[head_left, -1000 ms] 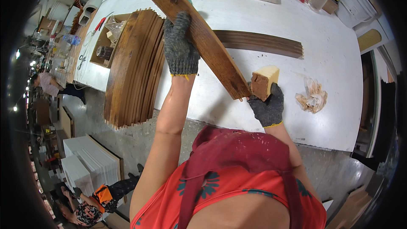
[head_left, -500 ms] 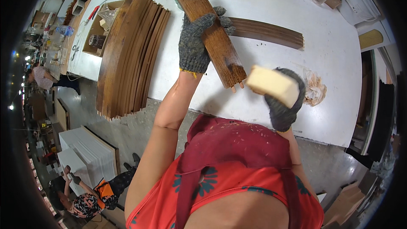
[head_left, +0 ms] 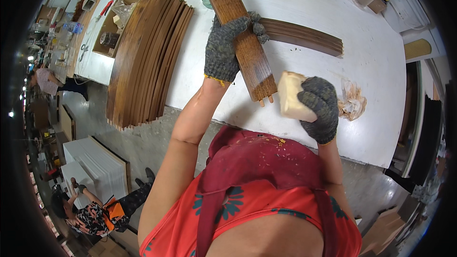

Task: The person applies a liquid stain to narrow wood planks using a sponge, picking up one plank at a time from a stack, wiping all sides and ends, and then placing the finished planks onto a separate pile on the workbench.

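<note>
One slat (head_left: 257, 71), left hand (head_left: 222, 50); apparently foam (head_left: 291, 97), right hand (head_left: 322, 107).

Wearing dark grey knitted gloves (head_left: 221, 50) edged with yellow thread (head_left: 214, 79), and sporting a maroon apron (head_left: 266, 164), flecked with pale bits (head_left: 281, 141), over a red top (head_left: 276, 200) bearing dark teal flowers (head_left: 232, 205).

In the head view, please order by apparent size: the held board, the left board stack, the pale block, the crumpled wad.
1. Left board stack
2. Held board, cut by the picture's edge
3. Pale block, crumpled wad: unsure; the right hand partly covers the block
</note>
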`<move>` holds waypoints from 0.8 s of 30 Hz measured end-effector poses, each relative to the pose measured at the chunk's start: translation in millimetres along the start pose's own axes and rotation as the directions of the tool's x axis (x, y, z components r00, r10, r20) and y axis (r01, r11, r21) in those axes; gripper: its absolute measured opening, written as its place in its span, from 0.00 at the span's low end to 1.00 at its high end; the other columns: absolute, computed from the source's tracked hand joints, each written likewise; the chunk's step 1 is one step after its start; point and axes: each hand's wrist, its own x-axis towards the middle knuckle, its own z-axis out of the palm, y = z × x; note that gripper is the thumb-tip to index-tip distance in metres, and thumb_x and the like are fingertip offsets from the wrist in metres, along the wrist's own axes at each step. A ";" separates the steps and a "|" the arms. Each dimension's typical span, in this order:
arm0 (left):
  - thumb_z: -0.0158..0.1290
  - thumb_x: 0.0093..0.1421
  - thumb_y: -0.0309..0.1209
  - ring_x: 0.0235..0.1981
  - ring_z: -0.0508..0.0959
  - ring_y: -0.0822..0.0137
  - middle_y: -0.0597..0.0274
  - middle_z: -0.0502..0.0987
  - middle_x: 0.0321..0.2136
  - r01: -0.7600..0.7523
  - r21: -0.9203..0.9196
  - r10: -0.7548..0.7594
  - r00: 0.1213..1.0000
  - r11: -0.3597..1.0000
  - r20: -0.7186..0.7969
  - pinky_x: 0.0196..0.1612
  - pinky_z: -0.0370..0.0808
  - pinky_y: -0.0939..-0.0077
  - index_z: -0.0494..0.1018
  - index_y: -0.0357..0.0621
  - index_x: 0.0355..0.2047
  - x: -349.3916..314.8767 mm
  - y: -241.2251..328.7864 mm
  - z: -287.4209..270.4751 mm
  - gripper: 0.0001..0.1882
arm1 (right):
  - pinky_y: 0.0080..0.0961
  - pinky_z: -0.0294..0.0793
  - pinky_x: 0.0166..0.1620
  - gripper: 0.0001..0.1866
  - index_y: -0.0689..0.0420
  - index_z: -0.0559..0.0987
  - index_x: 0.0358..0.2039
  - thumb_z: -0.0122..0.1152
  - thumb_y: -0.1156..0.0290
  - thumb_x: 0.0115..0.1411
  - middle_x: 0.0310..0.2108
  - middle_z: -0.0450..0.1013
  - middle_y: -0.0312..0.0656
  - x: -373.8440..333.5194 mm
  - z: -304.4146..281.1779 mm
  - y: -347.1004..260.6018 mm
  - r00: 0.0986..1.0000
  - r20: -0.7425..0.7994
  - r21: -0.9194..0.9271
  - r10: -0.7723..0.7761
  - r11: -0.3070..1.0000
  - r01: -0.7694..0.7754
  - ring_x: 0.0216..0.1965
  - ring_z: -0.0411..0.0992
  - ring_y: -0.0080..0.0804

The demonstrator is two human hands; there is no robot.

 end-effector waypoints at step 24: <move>0.48 0.54 0.26 0.28 0.74 0.61 0.50 0.72 0.29 -0.004 0.076 0.011 0.995 0.997 -0.098 0.32 0.76 0.67 0.64 0.32 0.39 -1.1 3.7 10.4 0.14 | 0.38 0.67 0.47 0.15 0.49 0.78 0.33 0.62 0.72 0.39 0.40 0.71 0.41 7.5 -13.6 -7.4 0.990 0.078 -0.058 -0.114 0.991 0.119 0.42 0.70 0.40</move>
